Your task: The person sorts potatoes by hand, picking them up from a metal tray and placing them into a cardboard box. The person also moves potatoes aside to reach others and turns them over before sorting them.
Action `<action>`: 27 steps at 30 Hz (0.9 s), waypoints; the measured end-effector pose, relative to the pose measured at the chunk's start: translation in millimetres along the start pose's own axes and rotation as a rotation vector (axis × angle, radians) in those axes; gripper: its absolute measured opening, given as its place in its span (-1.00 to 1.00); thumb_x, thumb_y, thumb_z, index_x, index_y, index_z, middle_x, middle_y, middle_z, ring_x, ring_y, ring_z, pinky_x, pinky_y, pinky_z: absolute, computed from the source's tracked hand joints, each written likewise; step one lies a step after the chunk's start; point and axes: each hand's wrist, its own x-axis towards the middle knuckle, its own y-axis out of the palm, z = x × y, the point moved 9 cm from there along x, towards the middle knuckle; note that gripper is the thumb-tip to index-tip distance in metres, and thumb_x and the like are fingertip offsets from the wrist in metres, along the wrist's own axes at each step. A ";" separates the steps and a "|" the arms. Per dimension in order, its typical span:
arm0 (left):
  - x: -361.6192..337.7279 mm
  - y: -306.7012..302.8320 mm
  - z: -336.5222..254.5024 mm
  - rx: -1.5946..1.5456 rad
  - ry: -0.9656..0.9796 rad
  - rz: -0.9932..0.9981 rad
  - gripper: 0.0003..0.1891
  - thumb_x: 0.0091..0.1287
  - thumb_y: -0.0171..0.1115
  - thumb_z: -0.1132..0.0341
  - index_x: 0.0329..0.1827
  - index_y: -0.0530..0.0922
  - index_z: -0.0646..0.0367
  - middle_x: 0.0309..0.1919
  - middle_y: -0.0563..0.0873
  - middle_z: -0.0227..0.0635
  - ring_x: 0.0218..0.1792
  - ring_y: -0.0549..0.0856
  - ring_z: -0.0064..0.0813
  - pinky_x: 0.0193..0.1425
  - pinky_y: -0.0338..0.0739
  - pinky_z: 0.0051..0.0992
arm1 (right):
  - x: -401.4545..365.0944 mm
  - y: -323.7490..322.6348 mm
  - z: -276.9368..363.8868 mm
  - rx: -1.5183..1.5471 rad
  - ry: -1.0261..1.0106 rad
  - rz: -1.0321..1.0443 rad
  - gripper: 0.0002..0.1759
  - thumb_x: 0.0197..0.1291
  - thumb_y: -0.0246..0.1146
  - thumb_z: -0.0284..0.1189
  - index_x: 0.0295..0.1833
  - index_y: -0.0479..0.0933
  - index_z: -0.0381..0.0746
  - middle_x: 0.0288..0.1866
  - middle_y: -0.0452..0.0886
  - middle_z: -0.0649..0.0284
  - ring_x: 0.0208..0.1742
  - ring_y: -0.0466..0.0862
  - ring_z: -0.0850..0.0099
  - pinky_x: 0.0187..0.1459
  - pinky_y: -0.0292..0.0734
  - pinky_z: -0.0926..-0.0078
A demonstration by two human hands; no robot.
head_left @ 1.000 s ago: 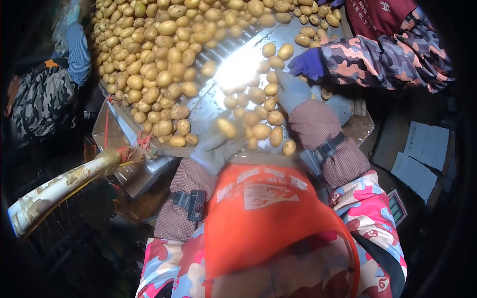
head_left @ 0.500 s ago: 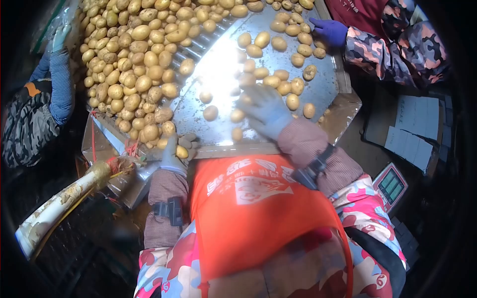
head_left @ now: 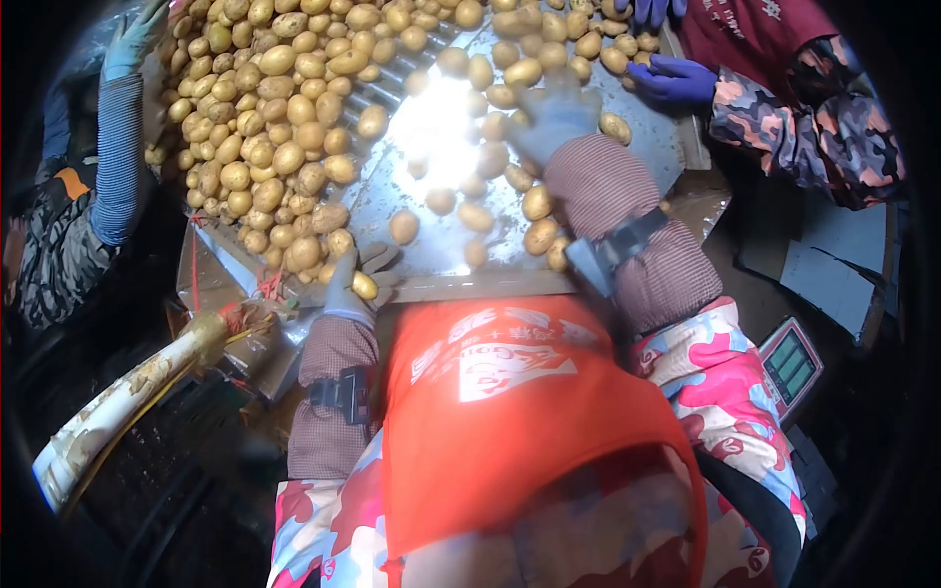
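Peeling white pole (head_left: 127,392) at lower L, digital display (head_left: 791,367) w/ lit screen lower R, white sheets (head_left: 833,284) nearby, co-worker's striped sleeve (head_left: 120,157) upper L.

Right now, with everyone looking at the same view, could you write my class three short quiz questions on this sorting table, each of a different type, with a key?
1. Multiple choice: where does the large heap of potatoes lie, as the wearer sees it?
A) To the left
B) To the right
C) Directly against the wearer's body
2. True or false: the wearer's right hand is farther out over the metal tabletop than the left hand.
3. Fill in the colour: the co-worker at the right of the view wears ____ gloves.

Key: 1. A; 2. True; 3. purple
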 end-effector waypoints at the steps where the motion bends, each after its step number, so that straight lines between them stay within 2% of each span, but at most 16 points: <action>1: 2.3 -0.7 1.5 -0.023 -0.011 0.021 -0.44 0.59 -0.15 -0.05 0.30 0.51 0.27 0.17 0.72 -0.06 -0.30 0.79 -0.33 -0.39 0.68 -0.49 | -9.3 5.5 9.3 0.046 -0.087 0.007 -0.35 0.24 0.21 -0.03 0.45 0.44 0.09 0.50 0.37 0.09 0.56 0.25 -0.02 0.49 0.08 -0.16; 3: 2.6 0.1 1.8 -0.041 -0.010 0.024 -0.43 0.59 -0.14 -0.05 0.32 0.49 0.27 0.18 0.71 -0.06 -0.31 0.79 -0.33 -0.39 0.67 -0.49 | -25.8 19.4 6.7 0.111 -0.269 0.006 -0.34 0.21 0.23 -0.04 0.44 0.45 0.10 0.46 0.40 0.09 0.56 0.23 0.02 0.48 0.07 -0.16; 5: 2.1 0.4 2.3 -0.050 0.000 0.034 -0.43 0.59 -0.14 -0.05 0.34 0.48 0.26 0.19 0.70 -0.05 -0.31 0.78 -0.33 -0.39 0.65 -0.50 | -52.6 21.2 -36.7 0.172 -0.309 -0.088 -0.33 0.18 0.27 -0.06 0.43 0.46 0.07 0.46 0.39 0.08 0.54 0.25 0.02 0.47 0.09 -0.14; 7: 1.3 -0.1 1.8 -0.041 0.010 0.056 -0.43 0.59 -0.15 -0.05 0.35 0.47 0.26 0.19 0.70 -0.05 -0.31 0.77 -0.34 -0.41 0.63 -0.51 | -87.1 26.4 -76.0 0.040 -0.331 -0.090 -0.36 0.20 0.27 -0.10 0.41 0.49 0.01 0.46 0.39 0.08 0.54 0.27 0.02 0.48 0.11 -0.10; 9: 10.3 -7.7 6.7 -0.100 0.008 0.076 -0.41 0.59 -0.12 -0.06 0.38 0.42 0.30 0.23 0.67 0.00 -0.34 0.76 -0.28 -0.47 0.60 -0.48 | -121.6 5.0 -93.8 0.067 -0.349 -0.240 -0.45 0.17 0.31 -0.21 0.29 0.56 -0.07 0.34 0.47 0.06 0.42 0.40 -0.03 0.38 0.24 -0.08; 10: 10.7 -9.2 8.2 -0.131 0.006 0.080 -0.39 0.59 -0.10 -0.06 0.39 0.40 0.32 0.25 0.65 0.03 -0.36 0.76 -0.25 -0.50 0.59 -0.47 | -128.9 -1.9 -90.7 0.091 -0.291 -0.179 -0.49 0.15 0.32 -0.25 0.24 0.57 -0.08 0.29 0.50 0.07 0.36 0.43 -0.03 0.34 0.27 -0.09; 12: 4.0 -8.6 7.6 -0.083 0.016 0.058 -0.42 0.59 -0.14 -0.05 0.36 0.45 0.28 0.21 0.68 -0.04 -0.36 0.74 -0.34 -0.47 0.58 -0.50 | -150.3 -11.2 -74.8 0.145 -0.161 -0.047 -0.57 0.12 0.34 -0.35 0.15 0.59 -0.11 0.17 0.54 0.08 0.24 0.51 -0.04 0.24 0.34 -0.10; 14: 5.6 -3.3 3.4 -0.061 0.022 0.058 -0.43 0.60 -0.16 -0.05 0.34 0.47 0.26 0.19 0.70 -0.08 -0.36 0.72 -0.39 -0.44 0.57 -0.53 | -174.3 -22.4 -14.4 0.231 -0.342 -0.206 -0.64 0.07 0.35 -0.46 0.04 0.59 -0.14 0.06 0.56 0.11 0.05 0.57 0.00 0.10 0.41 -0.04; 17: 5.3 -3.4 4.4 -0.060 0.002 0.067 -0.43 0.60 -0.16 -0.05 0.35 0.47 0.25 0.20 0.69 -0.08 -0.37 0.71 -0.39 -0.43 0.56 -0.55 | -175.5 7.7 17.0 0.486 -0.469 -0.084 -0.66 0.08 0.33 -0.51 0.03 0.60 -0.16 0.02 0.60 0.11 -0.05 0.62 0.05 0.03 0.50 0.07; 20: 1.9 -2.8 4.4 -0.069 -0.008 0.076 -0.44 0.60 -0.16 -0.05 0.36 0.46 0.24 0.22 0.68 -0.08 -0.37 0.71 -0.38 -0.40 0.56 -0.56 | -128.8 21.2 -39.8 0.250 -0.086 -0.057 -0.67 0.08 0.32 -0.51 0.02 0.62 -0.16 -0.05 0.64 0.09 -0.12 0.64 0.06 -0.07 0.55 0.13; 23: 7.4 -4.7 7.8 -0.121 0.004 0.130 -0.44 0.59 -0.12 -0.01 0.39 0.43 0.27 0.26 0.64 -0.04 -0.31 0.73 -0.35 -0.35 0.61 -0.52 | -90.3 -63.8 -15.3 0.463 -0.205 -0.378 -0.69 0.11 0.32 -0.50 0.01 0.63 -0.14 -0.13 0.65 0.09 -0.14 0.65 0.03 -0.09 0.56 0.10; 25: 8.2 -6.6 7.3 -0.161 -0.001 0.173 -0.45 0.59 -0.06 0.05 0.42 0.39 0.33 0.33 0.58 0.02 -0.23 0.76 -0.28 -0.34 0.67 -0.47 | -62.0 -27.4 40.3 0.370 -0.450 -0.031 -0.69 0.13 0.32 -0.48 0.03 0.61 -0.11 -0.15 0.63 0.11 -0.11 0.66 0.04 -0.09 0.56 0.08; 26: 7.2 -7.3 6.2 -0.210 0.002 0.150 -0.45 0.57 -0.04 0.08 0.45 0.36 0.32 0.36 0.55 0.03 -0.17 0.75 -0.29 -0.29 0.67 -0.48 | -60.6 -0.2 60.1 0.347 -0.512 0.002 -0.66 0.13 0.32 -0.46 0.06 0.58 -0.07 -0.17 0.62 0.15 -0.11 0.67 0.06 -0.09 0.58 0.10; 27: 7.2 -4.9 4.6 -0.259 0.006 0.130 -0.44 0.56 -0.01 0.11 0.48 0.33 0.32 0.39 0.51 0.03 -0.12 0.73 -0.30 -0.24 0.67 -0.49 | -48.3 11.7 73.0 0.230 -0.451 0.002 -0.63 0.13 0.34 -0.44 0.10 0.57 -0.06 -0.14 0.62 0.16 -0.11 0.67 0.07 -0.08 0.59 0.10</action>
